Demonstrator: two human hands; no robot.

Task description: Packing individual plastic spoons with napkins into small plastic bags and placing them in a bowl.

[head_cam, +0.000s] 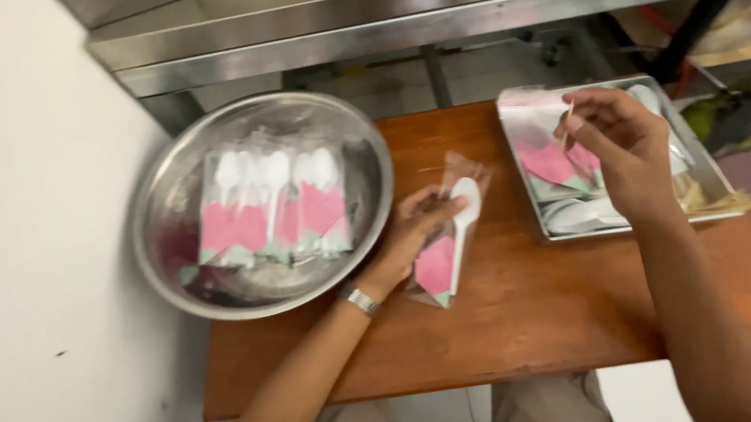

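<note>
My left hand (414,225) grips a clear packet (445,236) (spoon and pink napkin inside) right of the steel bowl (160,196); my right hand (620,148) pinches a toothpick (568,121) farther right.

The left hand (418,220) reaches forward with its forearm angled rightward, fingers curled shut in a grip. The right hand (620,148) is raised, its fingertips pinched together at upper left.

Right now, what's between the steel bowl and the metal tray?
In the head view, the left hand holding a clear packet with a white spoon, over bare wooden table.
</note>
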